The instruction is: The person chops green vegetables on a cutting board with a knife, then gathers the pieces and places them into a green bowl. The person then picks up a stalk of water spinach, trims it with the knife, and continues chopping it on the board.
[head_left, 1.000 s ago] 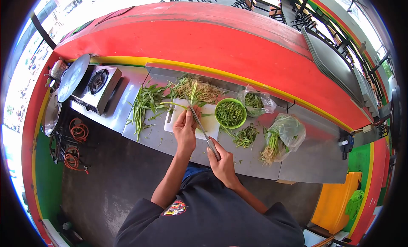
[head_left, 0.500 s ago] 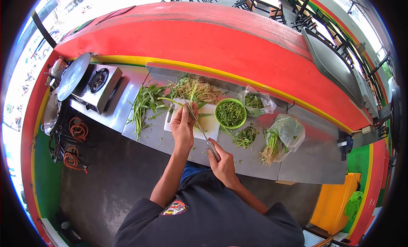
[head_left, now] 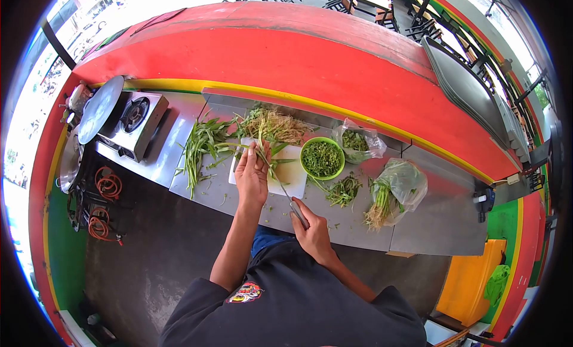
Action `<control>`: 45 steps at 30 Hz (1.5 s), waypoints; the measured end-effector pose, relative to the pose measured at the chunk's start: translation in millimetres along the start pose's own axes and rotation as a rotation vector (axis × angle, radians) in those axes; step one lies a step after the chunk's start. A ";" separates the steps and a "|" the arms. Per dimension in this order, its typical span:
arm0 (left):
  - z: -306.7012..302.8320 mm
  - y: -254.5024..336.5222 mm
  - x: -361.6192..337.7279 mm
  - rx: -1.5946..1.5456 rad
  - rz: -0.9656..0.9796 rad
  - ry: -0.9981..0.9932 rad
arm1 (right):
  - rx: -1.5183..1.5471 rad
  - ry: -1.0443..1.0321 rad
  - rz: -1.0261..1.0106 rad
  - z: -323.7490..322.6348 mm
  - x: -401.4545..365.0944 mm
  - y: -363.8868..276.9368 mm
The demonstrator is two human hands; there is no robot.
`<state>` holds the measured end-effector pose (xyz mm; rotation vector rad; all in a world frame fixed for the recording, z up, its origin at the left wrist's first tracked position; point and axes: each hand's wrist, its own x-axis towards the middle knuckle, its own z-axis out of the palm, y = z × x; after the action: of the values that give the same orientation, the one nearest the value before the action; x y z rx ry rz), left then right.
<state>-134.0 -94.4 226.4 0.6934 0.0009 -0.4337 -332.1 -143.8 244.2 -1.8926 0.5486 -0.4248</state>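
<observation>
My left hand (head_left: 252, 177) is raised over the white cutting board (head_left: 295, 175), its fingers pinching a green leafy stalk (head_left: 261, 143). My right hand (head_left: 313, 235) is closed round the handle of a knife (head_left: 285, 190), whose blade slants up and left to the stalk beside my left fingers. On the left of the board lie long leafy greens (head_left: 202, 145); behind it is a heap of pale rooty trimmings (head_left: 279, 127). To its right stands a lime-green bowl (head_left: 304, 167) full of chopped greens (head_left: 322, 158), with a small bunch of greens (head_left: 344, 192) in front.
A clear bag (head_left: 373, 145) of greens sits behind the bowl. Farther right, another plastic bag (head_left: 410, 186) holds a bundle of rooted stalks (head_left: 380, 211). A gas stove (head_left: 136, 123) and a large round lid (head_left: 101, 110) are at the left. A red wall (head_left: 286, 57) runs behind the counter.
The stalk in my left hand has swung from pointing left to standing more upright. My left hand has turned and shifted slightly left; the knife stays in my right hand.
</observation>
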 end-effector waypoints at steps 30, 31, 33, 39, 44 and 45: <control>-9.9 8.7 6.3 0.071 0.067 0.021 | -0.027 -0.041 0.032 -5.7 -1.3 -9.1; -9.7 8.4 6.5 0.083 0.070 0.025 | -0.021 -0.038 0.028 -6.0 -1.6 -9.2; -10.7 7.9 7.1 0.092 0.075 0.023 | -0.021 -0.038 0.028 -7.1 -2.1 -9.6; -6.9 7.2 5.9 0.158 0.116 0.032 | -0.036 -0.044 0.037 -10.7 -2.8 -12.7; -6.3 9.7 8.5 0.194 0.163 0.017 | -0.034 -0.060 0.062 -14.2 -3.4 -15.9; -6.9 9.9 9.4 0.196 0.181 0.004 | -0.031 -0.060 0.061 -14.4 -3.7 -15.1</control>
<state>-120.6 -87.1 225.9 0.8795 -0.1014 -0.2608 -340.2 -147.9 263.4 -1.9067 0.5742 -0.3211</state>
